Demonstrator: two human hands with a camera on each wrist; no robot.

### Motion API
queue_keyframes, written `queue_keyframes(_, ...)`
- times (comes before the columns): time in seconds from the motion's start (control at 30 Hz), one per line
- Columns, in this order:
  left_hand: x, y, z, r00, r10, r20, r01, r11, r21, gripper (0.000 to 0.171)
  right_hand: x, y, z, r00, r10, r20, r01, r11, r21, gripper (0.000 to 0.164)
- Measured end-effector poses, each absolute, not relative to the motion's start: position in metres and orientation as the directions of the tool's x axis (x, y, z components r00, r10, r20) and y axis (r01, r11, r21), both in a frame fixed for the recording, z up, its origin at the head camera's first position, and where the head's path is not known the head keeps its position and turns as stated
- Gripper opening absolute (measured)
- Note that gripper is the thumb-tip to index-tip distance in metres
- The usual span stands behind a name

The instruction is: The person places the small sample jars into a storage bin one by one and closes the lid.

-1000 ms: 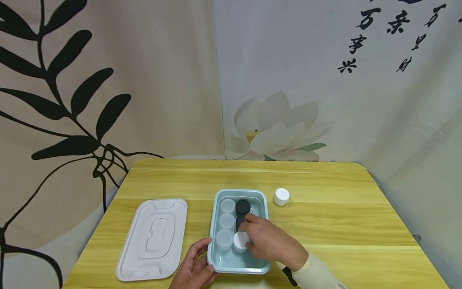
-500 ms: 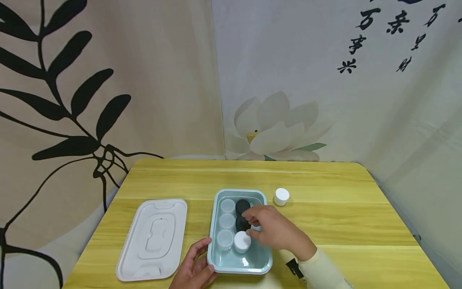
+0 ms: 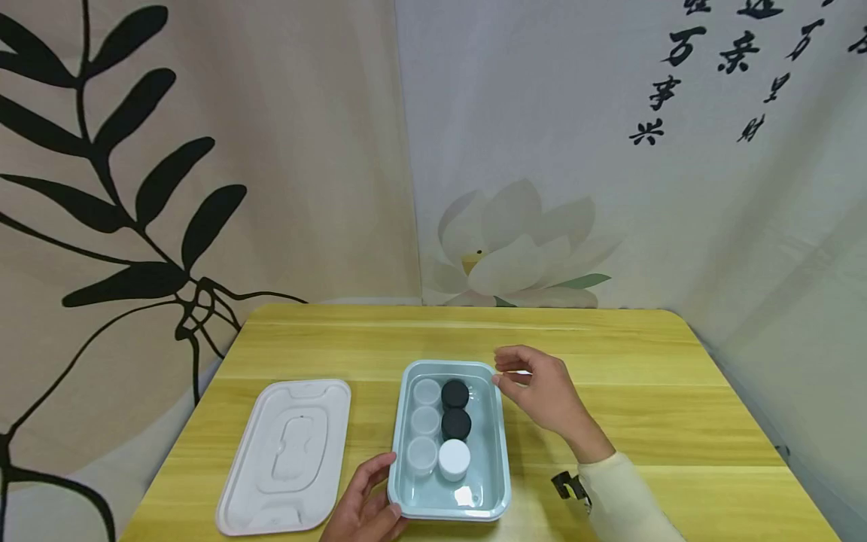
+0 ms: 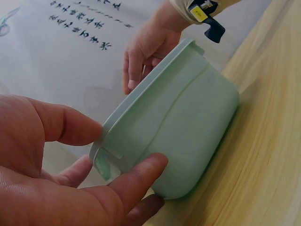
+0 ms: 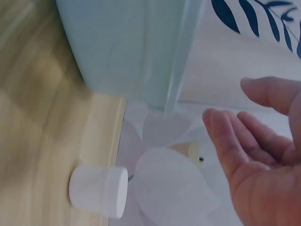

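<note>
A light blue-green plastic box [image 3: 400,421] stands uncovered on the table. In it, three translucent round containers [image 3: 424,421] form the left column. Beside them stand two black-topped round containers [image 3: 456,424] and one white-topped container [image 3: 454,460]. My left hand [image 3: 366,504] grips the box's near left corner, fingers and thumb spread around it. My right hand [image 3: 542,384] hovers by the box's far right corner, fingers loosely bent and holding nothing. A small white lidded jar [image 5: 96,190] stands on the table below it; the hand hides this jar in the head view.
A white rectangular lid [image 3: 287,455] lies flat on the wooden table [image 3: 630,391], left of the box. Behind the table hangs a pale printed curtain [image 3: 325,150]. A black device [image 3: 571,488] is strapped at the right wrist.
My right hand has left the white-topped container inside the box and moved right and away from me, above the table. It now covers the loose white jar. The left hand stays at the corner.
</note>
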State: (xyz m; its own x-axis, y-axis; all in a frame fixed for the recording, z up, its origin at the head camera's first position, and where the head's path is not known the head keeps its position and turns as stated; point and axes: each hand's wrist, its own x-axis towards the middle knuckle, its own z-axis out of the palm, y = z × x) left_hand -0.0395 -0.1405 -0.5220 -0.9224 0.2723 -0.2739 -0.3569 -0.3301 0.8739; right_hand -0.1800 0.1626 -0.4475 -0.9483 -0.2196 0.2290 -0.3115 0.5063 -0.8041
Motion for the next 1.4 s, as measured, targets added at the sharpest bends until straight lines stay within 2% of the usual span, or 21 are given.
queue_keyframes(0.27,-0.038,-0.141,-0.525,-0.922,0.276,-0.270,-0.355,-0.332,0.874,0.079,-0.194,0.186,-0.455,-0.965,-0.082,0.250,-0.253,0.554,-0.793,0.036)
queue_keyframes(0.53,-0.037,-0.139,-0.525,-0.922,0.268,-0.279,-0.358,-0.321,0.876,0.079,-0.205,0.206,-0.475,-0.979,0.031,0.203,-0.153,0.553,-0.819,0.037)
queue_keyframes(0.77,-0.037,-0.138,-0.523,-0.921,0.255,-0.295,-0.369,-0.323,0.871,0.079,-0.209,0.218,-0.490,-0.986,0.037,0.162,-0.111,0.576,-0.810,0.044)
queue_keyframes(1.03,-0.038,-0.139,-0.523,-0.921,0.274,-0.276,-0.361,-0.339,0.868,0.079,-0.210,0.222,-0.504,-1.000,0.017,0.011,-0.002,0.482,-0.876,0.054)
queue_keyframes(1.4,-0.038,-0.139,-0.523,-0.928,0.256,-0.270,-0.348,-0.342,0.873,0.076,-0.211,0.221,-0.523,-0.996,0.022,-0.082,0.084,0.349,-0.933,0.058)
